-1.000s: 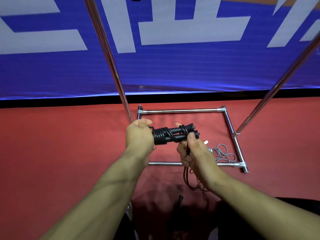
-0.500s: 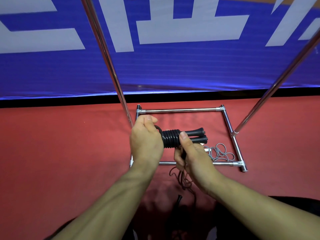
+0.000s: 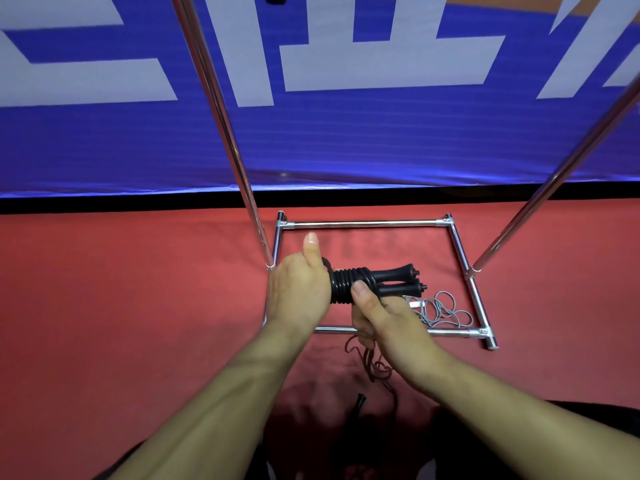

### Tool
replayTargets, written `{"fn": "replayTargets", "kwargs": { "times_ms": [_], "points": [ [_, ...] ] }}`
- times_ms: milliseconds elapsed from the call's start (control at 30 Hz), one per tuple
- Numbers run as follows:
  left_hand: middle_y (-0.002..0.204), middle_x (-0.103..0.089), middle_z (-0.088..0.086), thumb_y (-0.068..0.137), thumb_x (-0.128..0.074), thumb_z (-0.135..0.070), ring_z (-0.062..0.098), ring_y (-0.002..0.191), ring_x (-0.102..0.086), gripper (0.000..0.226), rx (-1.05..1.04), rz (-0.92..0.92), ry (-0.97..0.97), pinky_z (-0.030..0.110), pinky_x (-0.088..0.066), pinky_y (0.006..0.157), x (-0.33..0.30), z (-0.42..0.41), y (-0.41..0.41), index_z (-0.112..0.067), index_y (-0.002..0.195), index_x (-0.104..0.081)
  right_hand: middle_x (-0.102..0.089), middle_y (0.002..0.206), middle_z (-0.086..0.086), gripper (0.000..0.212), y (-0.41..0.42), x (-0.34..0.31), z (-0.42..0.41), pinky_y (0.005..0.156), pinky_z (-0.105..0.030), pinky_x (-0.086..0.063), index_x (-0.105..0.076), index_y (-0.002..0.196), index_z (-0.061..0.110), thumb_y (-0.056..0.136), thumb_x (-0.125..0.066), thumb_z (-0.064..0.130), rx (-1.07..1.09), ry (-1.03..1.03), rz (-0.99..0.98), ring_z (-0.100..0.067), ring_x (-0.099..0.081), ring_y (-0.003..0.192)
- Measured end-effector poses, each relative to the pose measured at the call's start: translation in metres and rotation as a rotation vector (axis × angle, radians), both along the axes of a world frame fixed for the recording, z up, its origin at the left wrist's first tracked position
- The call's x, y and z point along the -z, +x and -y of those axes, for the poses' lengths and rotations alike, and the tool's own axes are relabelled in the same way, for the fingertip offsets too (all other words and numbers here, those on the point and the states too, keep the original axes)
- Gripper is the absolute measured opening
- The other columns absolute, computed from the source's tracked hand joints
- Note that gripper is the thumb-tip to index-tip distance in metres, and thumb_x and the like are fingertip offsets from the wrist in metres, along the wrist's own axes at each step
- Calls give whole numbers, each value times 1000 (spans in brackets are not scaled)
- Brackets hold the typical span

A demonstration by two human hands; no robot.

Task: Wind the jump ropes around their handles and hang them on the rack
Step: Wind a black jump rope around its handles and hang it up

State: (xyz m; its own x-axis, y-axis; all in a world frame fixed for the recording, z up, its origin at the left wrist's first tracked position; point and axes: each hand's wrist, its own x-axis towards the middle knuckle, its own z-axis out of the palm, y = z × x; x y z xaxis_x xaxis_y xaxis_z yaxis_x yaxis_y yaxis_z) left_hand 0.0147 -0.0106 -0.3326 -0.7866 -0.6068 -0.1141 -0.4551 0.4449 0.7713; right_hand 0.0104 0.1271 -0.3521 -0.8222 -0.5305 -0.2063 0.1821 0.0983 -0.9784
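Two black jump rope handles [image 3: 398,280] lie side by side, pointing right, with black rope [image 3: 344,285] coiled in several turns around their left half. My left hand [image 3: 299,289] grips the handles' left end, thumb raised. My right hand [image 3: 381,313] is just below the coil, thumb pressed on the rope, fingers closed on the loose rope tail [image 3: 372,365], which dangles down toward the floor. A chrome rack [image 3: 363,224] stands behind, its rectangular base on the red floor and two slanted poles rising up. A grey jump rope [image 3: 443,311] lies tangled inside the base at the right.
A blue banner with white letters [image 3: 346,133] covers the wall behind the rack. The left pole [image 3: 221,116] and the right pole [image 3: 561,161] rise past both sides of my hands. A small black object [image 3: 360,400] lies on the red floor near my body.
The coil around the handles has grown tighter and wider. My right hand moved from the handles' right end down under the coil, pulling the rope tail. The left hand kept its hold.
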Motion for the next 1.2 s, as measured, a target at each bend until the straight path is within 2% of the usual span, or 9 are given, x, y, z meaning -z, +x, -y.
{"fn": "replayTargets", "kwargs": {
  "times_ms": [133, 233, 333, 567, 667, 767, 1000, 1100, 1200],
  "points": [
    [65, -67, 18, 100, -19, -59, 33, 66, -67, 71, -6, 56, 114, 40, -55, 71, -4, 2, 0, -11, 60, -53, -18, 53, 4, 47, 0, 1, 0, 51, -32, -11, -26, 57, 21, 90, -39, 51, -32, -58, 45, -15, -13, 51],
    [48, -53, 5, 100, -29, -60, 23, 43, -52, 61, -26, 46, 429, 24, -36, 43, -13, 2, 0, -14, 65, -48, -18, 55, 3, 51, -2, 0, 0, 53, -35, -9, -23, 62, 17, 89, -35, 59, -22, -47, 96, -15, -11, 52],
    [51, -45, 1, 101, -36, -49, 17, 41, -43, 46, 48, -46, 788, 21, -24, 38, -24, 6, 3, -18, 68, -40, -17, 55, 1, 55, -9, -3, -1, 54, -36, -9, -23, 62, 20, 86, -38, 66, 11, -98, 221, -16, -9, 52],
    [65, -55, -6, 98, -56, -39, 12, 56, -45, 34, -85, -277, 601, 25, -36, 53, -16, -16, 6, -25, 66, -57, -15, 53, 1, 57, -9, -10, 4, 54, -37, -9, -20, 58, 19, 86, -40, 64, -13, -120, 205, -18, -8, 52],
    [100, -74, 8, 101, -53, -29, 16, 78, -68, 20, -252, -303, 1029, 28, -52, 72, -18, -24, 3, -11, 97, -62, -18, 53, 4, 55, -13, -8, 2, 52, -34, -10, -24, 58, 22, 85, -41, 67, -8, 4, 43, -14, -13, 49],
    [101, -75, 13, 105, -44, -22, 20, 79, -74, 24, -296, -361, 1291, 30, -58, 67, -21, -22, 3, -7, 123, -49, -26, 47, 12, 63, -18, -8, -2, 52, -30, -20, -34, 48, 23, 79, -35, 78, -60, 202, -123, -9, -22, 46],
    [73, -74, 4, 106, -39, -22, 29, 68, -71, 24, -234, -519, 672, 42, -60, 67, -19, -25, 3, -25, 112, -61, -47, 53, 18, 58, -14, -6, -6, 59, -23, -33, -49, 63, 24, 94, -23, 66, -212, 333, -351, -3, -42, 53],
    [62, -69, -1, 106, -40, -21, 19, 55, -65, 25, -278, -526, 661, 36, -56, 58, -26, -28, 6, -27, 108, -64, -54, 70, 26, 31, -7, 1, -9, 64, -12, -35, -46, 76, 33, 103, -33, 42, -272, 272, -519, 4, -49, 67],
    [53, -62, -5, 106, -39, -19, 13, 45, -61, 26, -312, -523, 764, 25, -52, 46, -32, -32, 9, -21, 111, -64, -59, 90, 12, 22, -8, 13, -11, 76, -16, -41, -57, 99, 22, 103, -37, 29, -335, 269, -661, -2, -54, 83]
  ]
}}
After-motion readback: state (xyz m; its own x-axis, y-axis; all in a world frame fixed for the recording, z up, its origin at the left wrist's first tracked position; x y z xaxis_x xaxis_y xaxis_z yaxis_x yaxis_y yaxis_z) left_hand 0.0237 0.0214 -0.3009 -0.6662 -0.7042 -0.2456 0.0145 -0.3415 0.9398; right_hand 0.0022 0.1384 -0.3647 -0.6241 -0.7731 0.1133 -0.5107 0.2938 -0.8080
